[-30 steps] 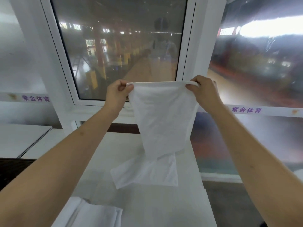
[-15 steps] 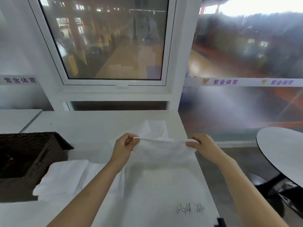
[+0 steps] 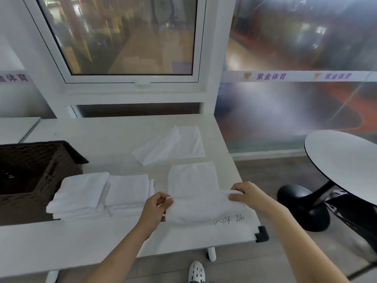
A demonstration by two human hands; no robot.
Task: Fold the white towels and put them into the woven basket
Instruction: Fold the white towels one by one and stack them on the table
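A white towel [image 3: 192, 193] is stretched flat on the table [image 3: 102, 242], each near corner pinched by the left hand [image 3: 158, 207] and the right hand [image 3: 247, 196], apparently so a fold can be squared. One looser towel [image 3: 169, 145] lies beyond the grip. Two folded stacks [image 3: 102, 193] wait left of it, beside the one empty-looking basket [image 3: 30, 170].

I pinch a white towel [image 3: 195, 193] by its near corners; its far part lies flat on the table. To my left sit two folded stacks [image 3: 102, 193], just beside the dark woven basket [image 3: 40, 172]. Another towel [image 3: 171, 145] lies loosely folded farther back.
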